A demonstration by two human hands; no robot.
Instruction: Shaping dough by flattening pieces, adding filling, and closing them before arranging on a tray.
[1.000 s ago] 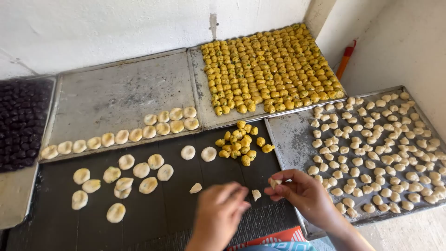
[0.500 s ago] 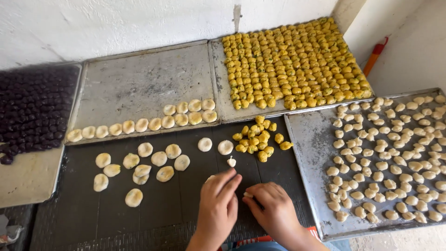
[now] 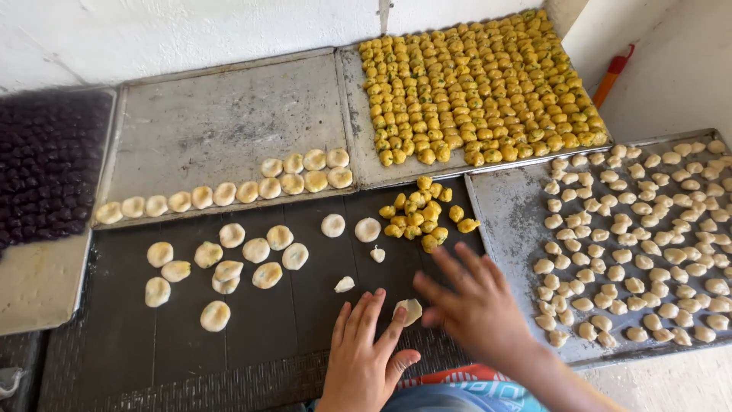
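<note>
**One dough disc pressed at the bottom centre of the frame**

One pale dough disc is seen lying on the dark mat at the bottom centre of the frame, touched at its left edge by the fingertips of the left hand, whose fingers are spread flat and closed on nothing. The right hand is held just to the right of the disc, fingers apart and blurred; nothing is gripped by it. Two small dough scraps are found just above the disc. A loose heap of yellow filling balls is placed higher up, at centre. Flattened filled rounds are scattered to the left on the mat. A row of finished rounds is laid along a grey tray at upper left. A tray packed with yellow balls is set at upper right, and small pale dough pieces are spread over a tray at right.
</note>
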